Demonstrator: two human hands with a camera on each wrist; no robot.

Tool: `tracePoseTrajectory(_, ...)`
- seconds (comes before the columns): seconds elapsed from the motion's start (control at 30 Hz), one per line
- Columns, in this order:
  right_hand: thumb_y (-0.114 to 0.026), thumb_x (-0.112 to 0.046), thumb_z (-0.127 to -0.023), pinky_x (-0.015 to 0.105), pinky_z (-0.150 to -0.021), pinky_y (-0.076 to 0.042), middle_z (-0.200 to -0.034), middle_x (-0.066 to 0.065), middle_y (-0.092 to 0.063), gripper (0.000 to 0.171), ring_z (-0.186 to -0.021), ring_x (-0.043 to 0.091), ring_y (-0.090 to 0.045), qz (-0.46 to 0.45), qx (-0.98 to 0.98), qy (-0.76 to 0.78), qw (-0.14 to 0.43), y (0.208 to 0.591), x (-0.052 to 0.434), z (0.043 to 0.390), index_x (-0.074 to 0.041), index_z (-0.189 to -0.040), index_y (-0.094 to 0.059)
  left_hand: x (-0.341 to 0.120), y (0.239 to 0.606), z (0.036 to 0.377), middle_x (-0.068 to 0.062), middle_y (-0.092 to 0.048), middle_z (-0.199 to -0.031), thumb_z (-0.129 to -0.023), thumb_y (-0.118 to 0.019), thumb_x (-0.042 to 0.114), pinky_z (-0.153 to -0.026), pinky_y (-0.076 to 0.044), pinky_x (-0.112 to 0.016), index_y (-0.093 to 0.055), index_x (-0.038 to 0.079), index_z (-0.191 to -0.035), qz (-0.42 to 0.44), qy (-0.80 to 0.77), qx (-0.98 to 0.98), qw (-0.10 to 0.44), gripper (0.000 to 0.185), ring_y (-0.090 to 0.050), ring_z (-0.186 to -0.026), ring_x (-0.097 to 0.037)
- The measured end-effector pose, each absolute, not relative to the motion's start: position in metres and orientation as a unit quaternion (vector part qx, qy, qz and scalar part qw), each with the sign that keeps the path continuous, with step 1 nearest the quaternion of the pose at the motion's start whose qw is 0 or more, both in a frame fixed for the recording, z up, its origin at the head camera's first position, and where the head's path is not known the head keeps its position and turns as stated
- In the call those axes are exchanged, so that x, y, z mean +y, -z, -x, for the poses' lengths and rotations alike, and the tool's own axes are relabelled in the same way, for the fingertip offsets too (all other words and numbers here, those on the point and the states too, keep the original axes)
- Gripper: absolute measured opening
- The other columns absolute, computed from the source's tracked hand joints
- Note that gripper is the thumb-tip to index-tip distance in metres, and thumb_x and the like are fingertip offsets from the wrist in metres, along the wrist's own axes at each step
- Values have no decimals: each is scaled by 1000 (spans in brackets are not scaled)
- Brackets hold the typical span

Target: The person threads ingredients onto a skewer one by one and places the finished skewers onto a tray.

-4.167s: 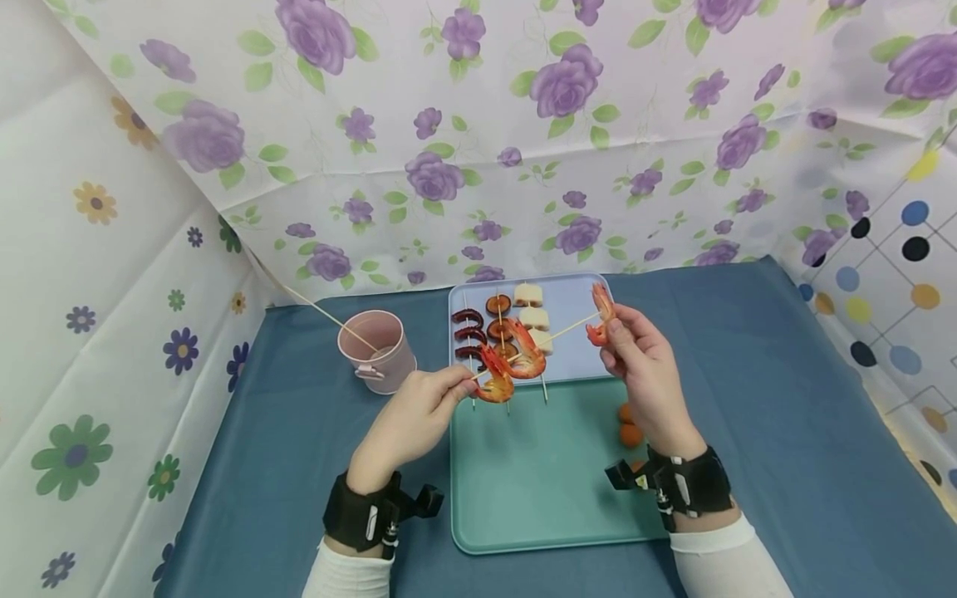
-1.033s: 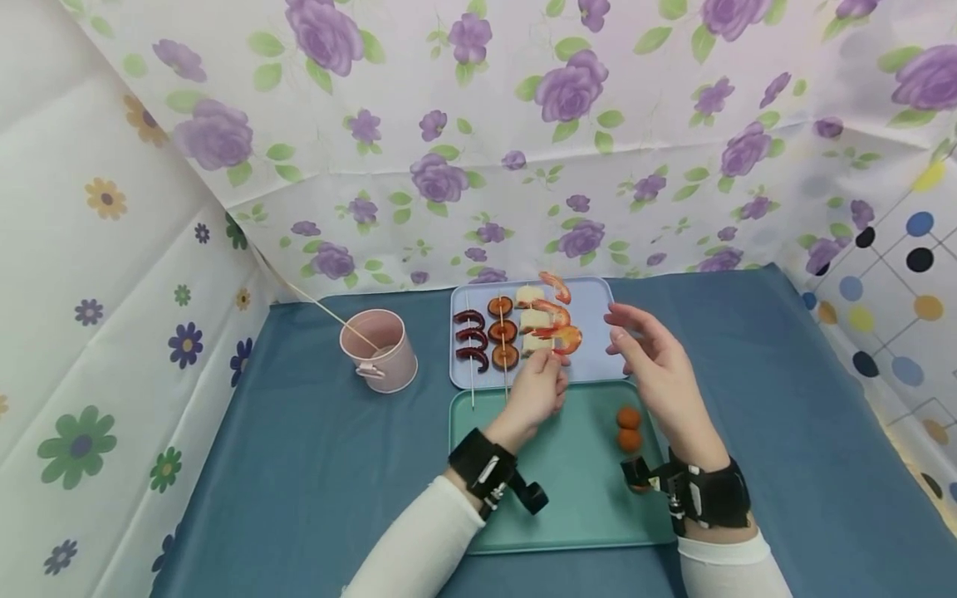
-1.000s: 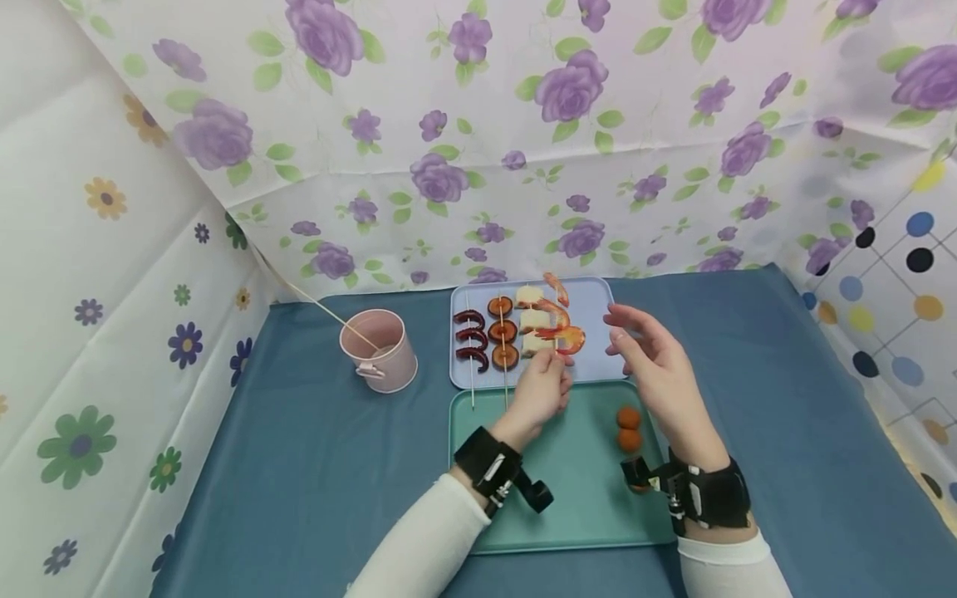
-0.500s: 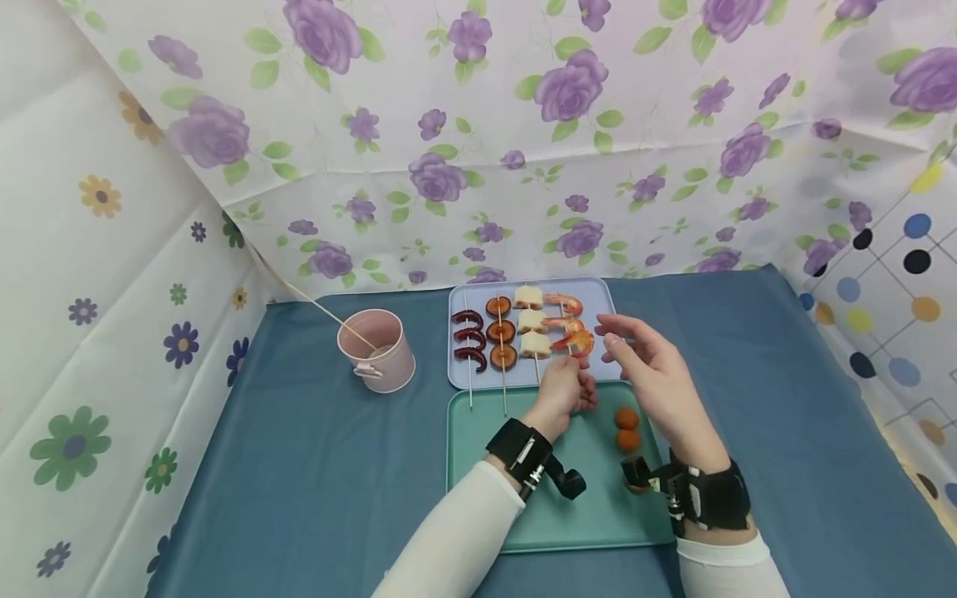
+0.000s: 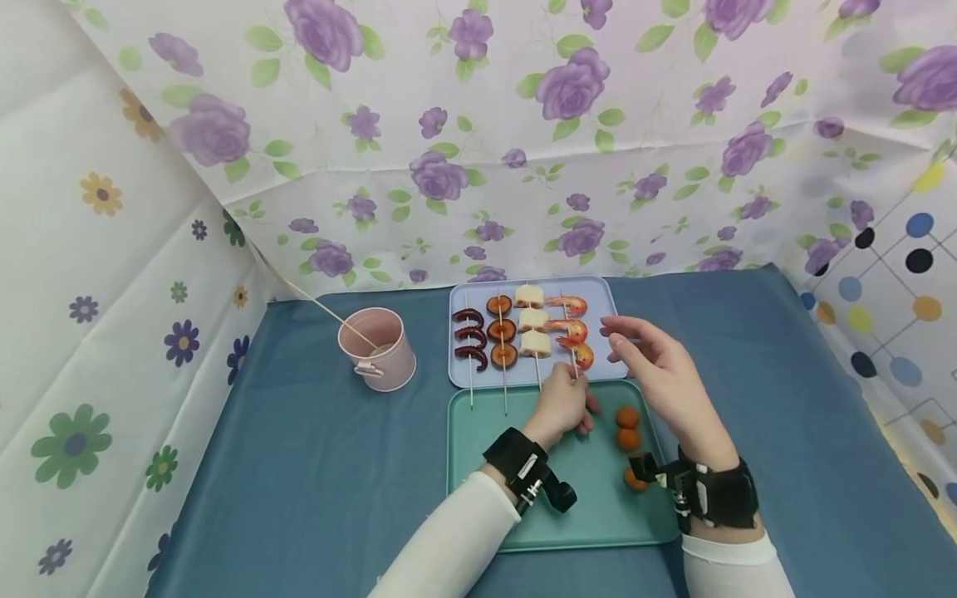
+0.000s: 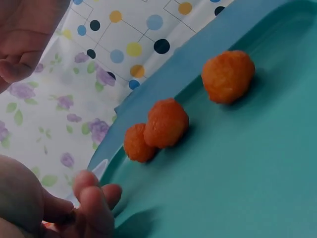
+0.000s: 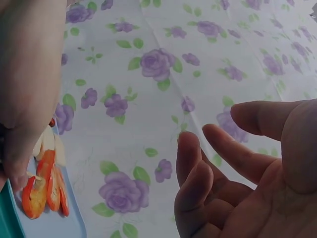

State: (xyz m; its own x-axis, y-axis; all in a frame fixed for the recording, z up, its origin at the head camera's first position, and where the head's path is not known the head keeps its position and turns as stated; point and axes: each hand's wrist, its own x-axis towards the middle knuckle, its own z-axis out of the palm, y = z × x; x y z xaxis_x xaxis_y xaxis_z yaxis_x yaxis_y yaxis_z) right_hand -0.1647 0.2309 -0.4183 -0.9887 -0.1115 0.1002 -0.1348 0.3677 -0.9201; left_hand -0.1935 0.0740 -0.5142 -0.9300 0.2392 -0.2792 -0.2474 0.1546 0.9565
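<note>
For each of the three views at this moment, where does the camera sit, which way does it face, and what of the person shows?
Head: looks forward and down at the blue-clothed table; left hand pinches the shrimp skewer lying on the pale blue tray; right hand hovers open; both sleeves show.
Left wrist: low over the teal tray, facing three orange balls; fingertips show.
Right wrist: faces the floral backdrop; its open fingers fill the right.
Shared: head and left wrist both show the orange balls on the teal tray; head and right wrist both show the shrimp.

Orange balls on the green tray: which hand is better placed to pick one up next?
Probably the right hand: it is open, holds nothing and hovers just above the three orange balls on the green tray. The left hand pinches the shrimp skewer.
</note>
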Motion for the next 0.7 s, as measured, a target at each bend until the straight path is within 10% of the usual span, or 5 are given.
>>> tracePoseTrajectory(0.7,-53,-37,-115,24,-80,-51,-144,8,-63,41,-104,14,-64,-79,-838,-540,10,421,236,166,-17,-150,-60,62,511,191,-5,-60,-60,-113,-55,26,-44,-44,-31,-37,6,-154,-8,-582,789,196,49,-50,-37,-18)
